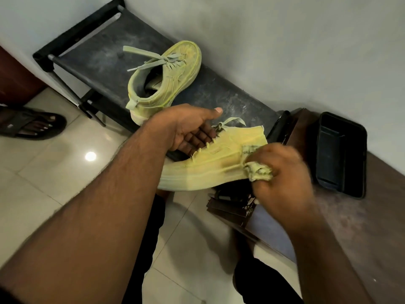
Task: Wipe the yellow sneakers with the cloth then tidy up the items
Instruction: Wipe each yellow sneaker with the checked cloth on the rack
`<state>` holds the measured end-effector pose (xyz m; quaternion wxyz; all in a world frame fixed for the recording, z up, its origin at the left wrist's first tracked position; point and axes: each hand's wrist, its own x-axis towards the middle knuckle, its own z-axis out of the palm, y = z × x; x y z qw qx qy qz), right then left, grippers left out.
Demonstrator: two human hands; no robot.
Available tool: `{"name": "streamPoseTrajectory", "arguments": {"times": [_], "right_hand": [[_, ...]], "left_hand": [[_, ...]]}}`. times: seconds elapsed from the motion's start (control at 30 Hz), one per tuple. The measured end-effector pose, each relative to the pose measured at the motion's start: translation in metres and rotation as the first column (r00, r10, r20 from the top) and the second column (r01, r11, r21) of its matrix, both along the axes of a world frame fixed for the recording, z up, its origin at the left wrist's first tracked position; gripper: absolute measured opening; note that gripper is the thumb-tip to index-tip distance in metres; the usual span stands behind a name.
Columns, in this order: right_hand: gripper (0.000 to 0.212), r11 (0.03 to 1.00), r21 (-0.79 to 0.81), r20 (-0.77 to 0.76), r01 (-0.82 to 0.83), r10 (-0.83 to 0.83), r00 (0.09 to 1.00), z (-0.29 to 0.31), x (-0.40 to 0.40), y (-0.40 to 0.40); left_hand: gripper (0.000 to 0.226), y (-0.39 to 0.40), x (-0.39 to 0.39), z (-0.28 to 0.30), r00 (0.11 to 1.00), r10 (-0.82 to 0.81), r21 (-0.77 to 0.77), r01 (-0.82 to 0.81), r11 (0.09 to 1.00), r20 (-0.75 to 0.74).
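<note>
My left hand holds one yellow sneaker in the air, fingers curled over its laced top, the sole facing me. My right hand grips a crumpled, soiled cloth and presses it against the heel end of that sneaker's side. The hand is blurred. A second yellow sneaker stands on the dusty black rack shelf behind, toe pointing away, laces loose.
A black rectangular tray rests on the brown wooden ledge at the right. A small dark object sits under the held sneaker. Another person's sandalled foot stands on the tiled floor at left. A grey wall runs behind.
</note>
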<state>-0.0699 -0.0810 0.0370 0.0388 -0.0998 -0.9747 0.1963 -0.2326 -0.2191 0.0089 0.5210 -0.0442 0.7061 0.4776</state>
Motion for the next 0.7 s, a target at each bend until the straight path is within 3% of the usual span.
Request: {"name": "streamPoseTrajectory", "arguments": {"times": [0.07,0.13,0.27,0.37,0.43,0.57,0.63,0.7], "right_hand": [[0.036,0.978,-0.062,-0.008,-0.2,0.2,0.98,-0.001,0.0,-0.023],[0.038,0.952,-0.104,-0.006,-0.288,0.289,0.957,-0.001,0.002,-0.029],[0.034,0.998,-0.057,-0.039,-0.029,0.027,0.999,-0.005,0.003,0.016],[0.035,0.984,-0.044,-0.086,0.175,-0.178,0.98,-0.007,0.005,0.029],[0.038,0.986,-0.041,-0.07,0.161,-0.164,0.984,-0.007,0.002,0.011],[0.036,0.99,-0.042,-0.043,-0.135,0.133,0.99,-0.004,0.001,-0.026],[0.037,0.996,-0.043,-0.038,-0.081,0.08,0.996,-0.005,0.001,-0.016],[0.037,0.993,-0.054,-0.033,0.102,-0.104,0.994,-0.008,0.002,0.005]], "left_hand": [[0.057,0.001,0.001,-0.001,1.0,0.013,-0.008,-0.013,1.0,-0.021],[0.058,0.002,0.001,-0.002,0.999,0.02,-0.015,-0.021,1.0,-0.044],[0.059,0.002,0.003,0.0,0.999,0.021,-0.008,-0.022,1.0,-0.043],[0.059,0.002,0.004,0.002,0.998,0.011,-0.015,-0.012,1.0,-0.058],[0.059,0.003,0.004,0.003,0.998,0.011,-0.015,-0.011,1.0,-0.057],[0.057,0.004,0.004,0.001,0.999,0.017,-0.016,-0.018,1.0,-0.045],[0.057,0.004,0.004,0.001,0.999,0.016,-0.02,-0.017,1.0,-0.041],[0.06,0.004,0.004,0.001,0.999,0.01,-0.024,-0.012,1.0,-0.044]]}}
